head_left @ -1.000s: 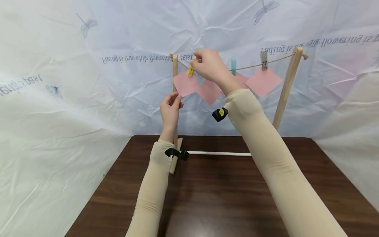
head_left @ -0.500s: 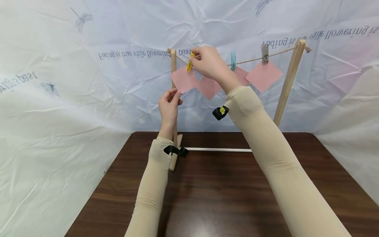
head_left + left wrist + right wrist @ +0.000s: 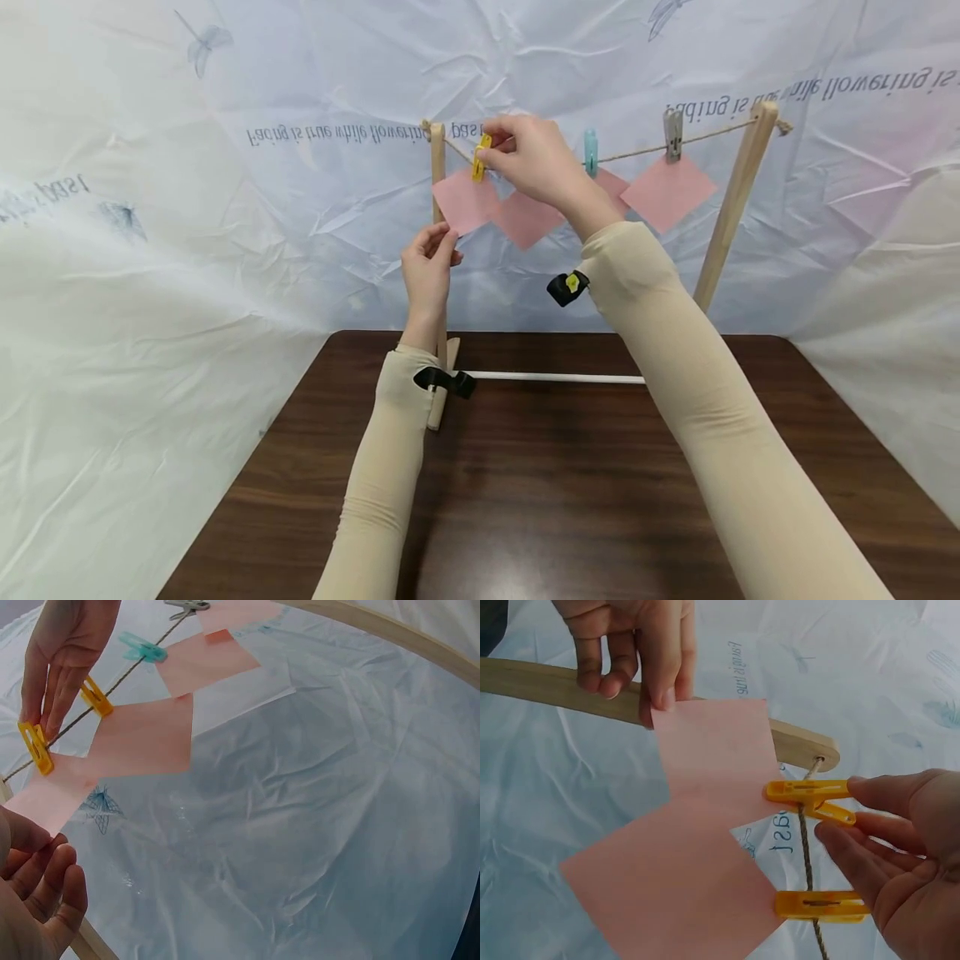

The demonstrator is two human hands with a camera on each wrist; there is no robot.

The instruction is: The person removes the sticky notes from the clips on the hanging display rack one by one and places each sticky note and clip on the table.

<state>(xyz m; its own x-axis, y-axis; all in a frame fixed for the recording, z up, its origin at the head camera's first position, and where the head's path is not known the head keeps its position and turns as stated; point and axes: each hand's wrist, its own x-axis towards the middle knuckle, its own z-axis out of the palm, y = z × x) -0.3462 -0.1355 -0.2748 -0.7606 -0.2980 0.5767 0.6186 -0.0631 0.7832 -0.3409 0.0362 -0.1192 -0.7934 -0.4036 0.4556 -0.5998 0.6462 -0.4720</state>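
My left hand (image 3: pixel 426 271) pinches the bottom corner of a square pink paper (image 3: pixel 465 204) between thumb and forefinger. A yellow clothespin (image 3: pixel 791 791) bites the paper's upper corner on the twine (image 3: pixel 806 855), near the left wooden post (image 3: pixel 438 158). My right hand (image 3: pixel 536 158) has thumb and fingers at either side of that clothespin's handle ends, which stand spread apart in the right wrist view. Close beside it, a second yellow clothespin (image 3: pixel 821 904) holds another pink paper (image 3: pixel 675 885); the right hand partly covers it.
Farther right on the line, a teal clothespin (image 3: pixel 591 154) and a grey clothespin (image 3: pixel 672 137) hold pink papers. The right post (image 3: pixel 735 204) leans outward. A white rod (image 3: pixel 551 377) spans low above the dark wooden table (image 3: pixel 525 483). Printed plastic sheeting (image 3: pixel 337 208) surrounds it.
The right hand has eased slightly to the right and its fingers have loosened, leaving more of the yellow clothespin visible. My left hand keeps its pinch on the paper. The head view has tilted slightly.
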